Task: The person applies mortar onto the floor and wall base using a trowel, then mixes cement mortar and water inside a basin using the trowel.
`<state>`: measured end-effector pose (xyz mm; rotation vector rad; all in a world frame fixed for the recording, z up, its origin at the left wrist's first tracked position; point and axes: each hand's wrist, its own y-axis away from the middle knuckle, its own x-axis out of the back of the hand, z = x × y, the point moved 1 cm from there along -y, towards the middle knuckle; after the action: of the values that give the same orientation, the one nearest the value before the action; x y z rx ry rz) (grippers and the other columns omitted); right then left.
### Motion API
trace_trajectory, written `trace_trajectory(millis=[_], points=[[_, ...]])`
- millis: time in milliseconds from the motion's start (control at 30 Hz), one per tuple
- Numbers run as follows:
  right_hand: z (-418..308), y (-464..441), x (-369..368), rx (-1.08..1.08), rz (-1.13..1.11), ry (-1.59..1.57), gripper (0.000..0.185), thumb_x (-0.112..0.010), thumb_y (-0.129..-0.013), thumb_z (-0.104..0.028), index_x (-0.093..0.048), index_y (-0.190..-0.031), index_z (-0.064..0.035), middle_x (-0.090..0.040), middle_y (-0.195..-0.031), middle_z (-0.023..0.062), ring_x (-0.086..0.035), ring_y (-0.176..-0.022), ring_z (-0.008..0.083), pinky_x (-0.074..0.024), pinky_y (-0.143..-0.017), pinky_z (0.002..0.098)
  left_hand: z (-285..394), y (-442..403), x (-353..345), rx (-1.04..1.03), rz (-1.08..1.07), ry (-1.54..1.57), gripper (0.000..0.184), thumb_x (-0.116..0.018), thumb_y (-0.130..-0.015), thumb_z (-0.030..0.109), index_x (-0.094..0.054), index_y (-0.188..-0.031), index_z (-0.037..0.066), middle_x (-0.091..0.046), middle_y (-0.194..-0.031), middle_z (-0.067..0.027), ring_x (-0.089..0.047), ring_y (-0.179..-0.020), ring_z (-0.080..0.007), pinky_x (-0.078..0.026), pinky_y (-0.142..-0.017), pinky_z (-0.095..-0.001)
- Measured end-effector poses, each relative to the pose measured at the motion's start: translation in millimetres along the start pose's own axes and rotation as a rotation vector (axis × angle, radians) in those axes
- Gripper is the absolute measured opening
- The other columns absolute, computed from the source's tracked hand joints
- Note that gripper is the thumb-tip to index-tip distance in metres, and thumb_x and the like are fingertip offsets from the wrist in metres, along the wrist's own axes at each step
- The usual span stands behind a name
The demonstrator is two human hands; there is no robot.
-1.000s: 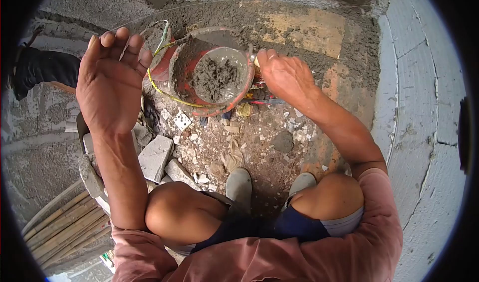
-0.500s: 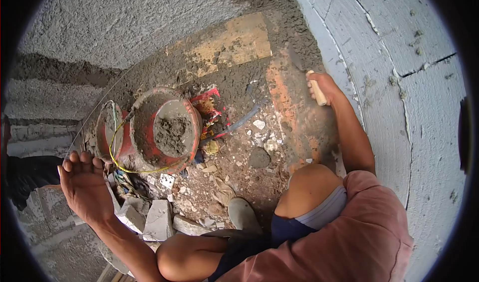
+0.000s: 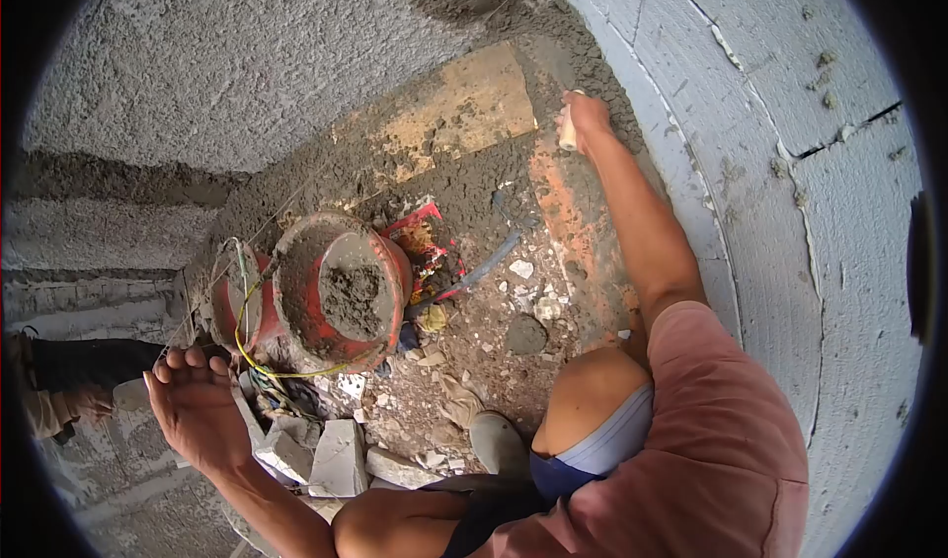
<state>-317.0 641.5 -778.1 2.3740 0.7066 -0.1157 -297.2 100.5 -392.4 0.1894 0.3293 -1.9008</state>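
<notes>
Head view finds both hands well apart: up and right of the red bucket (image 3: 399,274), the right hand (image 3: 590,121) is clasped round the pale handle of a trowel (image 3: 568,135), while down and left of the bucket the left hand (image 3: 200,412), far from the trowel, is held palm up, fingers loosely curled. Just right of the bucket is a red-and-yellow wrapper (image 3: 422,237), its print too small to read, on a dirt floor (image 3: 484,346) strewn with rubble (image 3: 521,269). Beyond the bucket, a mortar-spattered board (image 3: 484,94) lies before a rough plastered wall (image 3: 247,74), and a grey block wall (image 3: 750,163) rises well to the bucket's right.
</notes>
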Motion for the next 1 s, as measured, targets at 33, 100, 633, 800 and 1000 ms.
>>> trace_trajectory(millis=[33,100,633,800,1000], points=[[8,14,-6,-0.006,0.032,-0.072,0.022,-0.065,-0.097,-0.022,-0.058,-0.098,-0.0007,-0.057,-0.079,0.0088,-0.06,-0.059,0.0217,-0.05,-0.047,0.0397,2,1,4,-0.01,-0.007,0.008,0.025,-0.048,-0.111,0.033,-0.058,-0.101,0.012,-0.063,-0.112,-0.0045,-0.06,-0.109,-0.0222,-0.051,-0.094,-0.0435],[18,30,-19,0.01,-0.019,-0.015,0.024,-0.065,-0.098,-0.022,-0.058,-0.102,0.0002,-0.058,-0.08,0.0097,-0.06,-0.059,0.0226,-0.0516,-0.05,0.0396,2,1,5,-0.024,0.005,0.011,0.025,-0.047,-0.111,0.032,-0.058,-0.102,0.011,-0.063,-0.111,-0.0045,-0.06,-0.109,-0.0224,-0.051,-0.095,-0.0445],[-8,-36,-57,0.064,-0.01,-0.471,0.019,-0.063,-0.097,-0.019,-0.06,-0.109,-0.0053,-0.058,-0.086,0.0098,-0.061,-0.068,0.0253,-0.054,-0.059,0.0452,-31,-16,-24,0.124,-0.031,0.037,0.026,-0.049,-0.111,0.033,-0.061,-0.102,0.011,-0.064,-0.107,-0.0029,-0.061,-0.105,-0.0214,-0.051,-0.095,-0.0436],[8,27,-45,0.009,-0.145,-0.897,0.014,-0.053,-0.097,-0.024,-0.051,-0.103,-0.0114,-0.054,-0.082,0.0042,-0.053,-0.065,0.0214,-0.0475,-0.059,0.0436,-20,-8,-10,0.08,-0.02,0.015,0.025,-0.048,-0.111,0.033,-0.059,-0.102,0.012,-0.062,-0.11,-0.0024,-0.059,-0.107,-0.0206,-0.05,-0.093,-0.0425],[-49,-55,-65,-0.093,-0.487,-0.789,0.014,-0.055,-0.096,-0.02,-0.048,-0.102,-0.0087,-0.055,-0.075,0.0083,-0.057,-0.062,0.0238,-0.0498,-0.054,0.0419,-34,-13,-9,0.128,0.043,-0.018,0.025,-0.049,-0.11,0.033,-0.061,-0.101,0.013,-0.064,-0.109,-0.0031,-0.061,-0.104,-0.0205,-0.051,-0.093,-0.0424]])
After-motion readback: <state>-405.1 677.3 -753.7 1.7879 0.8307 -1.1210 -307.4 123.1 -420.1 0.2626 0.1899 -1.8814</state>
